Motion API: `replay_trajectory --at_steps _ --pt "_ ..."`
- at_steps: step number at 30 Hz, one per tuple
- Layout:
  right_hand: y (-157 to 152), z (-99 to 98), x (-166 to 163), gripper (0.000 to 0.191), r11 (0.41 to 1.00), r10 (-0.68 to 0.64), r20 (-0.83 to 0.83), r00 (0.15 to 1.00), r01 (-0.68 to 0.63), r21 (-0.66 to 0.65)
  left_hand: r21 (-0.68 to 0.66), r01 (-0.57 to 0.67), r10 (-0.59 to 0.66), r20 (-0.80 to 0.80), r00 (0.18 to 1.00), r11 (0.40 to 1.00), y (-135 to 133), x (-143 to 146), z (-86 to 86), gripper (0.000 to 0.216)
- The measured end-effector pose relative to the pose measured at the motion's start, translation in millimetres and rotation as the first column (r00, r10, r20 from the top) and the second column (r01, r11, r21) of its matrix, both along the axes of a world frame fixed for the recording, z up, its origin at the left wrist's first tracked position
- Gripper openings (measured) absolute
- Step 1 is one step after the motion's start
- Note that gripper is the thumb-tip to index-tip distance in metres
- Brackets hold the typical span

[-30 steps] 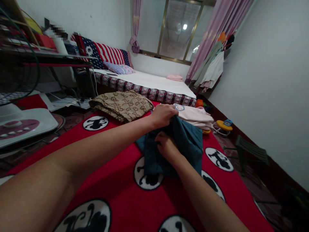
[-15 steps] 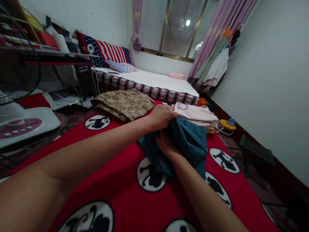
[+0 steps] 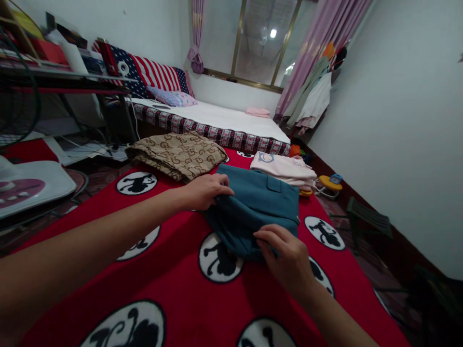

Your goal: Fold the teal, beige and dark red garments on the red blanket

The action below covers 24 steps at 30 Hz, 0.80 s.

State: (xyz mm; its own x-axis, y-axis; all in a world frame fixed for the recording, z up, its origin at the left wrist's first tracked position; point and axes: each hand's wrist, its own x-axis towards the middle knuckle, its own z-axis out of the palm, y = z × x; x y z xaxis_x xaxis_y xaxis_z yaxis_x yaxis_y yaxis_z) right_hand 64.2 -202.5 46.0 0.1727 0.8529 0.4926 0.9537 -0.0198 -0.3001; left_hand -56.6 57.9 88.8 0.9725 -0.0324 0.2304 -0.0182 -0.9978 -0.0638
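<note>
A pair of teal pants (image 3: pixel 264 197) lies folded into a rough rectangle on the red blanket (image 3: pixel 188 289), with a pocket flap near its far edge and a small fastening at its right edge. At its left side my left hand (image 3: pixel 210 190) is closed, pinching the cloth between thumb and fingers. My right hand (image 3: pixel 285 255) pinches the near edge, thumb and fingertips together on the fabric. Between the hands the upper layer is creased. How far the lower layers are spread cannot be seen.
A brown patterned folded cloth (image 3: pixel 181 154) lies beyond my left hand. Pale pink folded clothes (image 3: pixel 284 168) rest behind the pants. A bed (image 3: pixel 231 120) stands under the window, a cluttered desk (image 3: pixel 72 79) at left. A green folding stool (image 3: pixel 367 219) is at right.
The bunched, raised pants now lie flatter. My left hand has moved left and down to their left side; my right hand has come out from the cloth to the near edge.
</note>
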Motion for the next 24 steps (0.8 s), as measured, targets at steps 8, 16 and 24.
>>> replay_trajectory --at_steps 8,16,24 --pt "-25.1 -34.2 47.4 0.026 0.992 -0.127 0.179 0.976 0.123 0.035 -0.033 0.143 -0.142 0.012 0.99 0.989 -14.3 -33.0 -31.4 0.037" --pt "-24.3 -15.8 29.7 0.014 0.994 0.009 0.105 0.994 -0.021 0.109 -0.185 -0.019 0.043 0.128 0.991 0.983 13.8 -50.1 -9.4 0.037" --pt "-48.9 -31.5 62.3 0.023 0.936 -0.231 -0.332 0.915 0.301 0.18 -0.166 -0.311 0.26 -0.274 0.926 0.936 10.5 -46.7 -20.8 0.03"
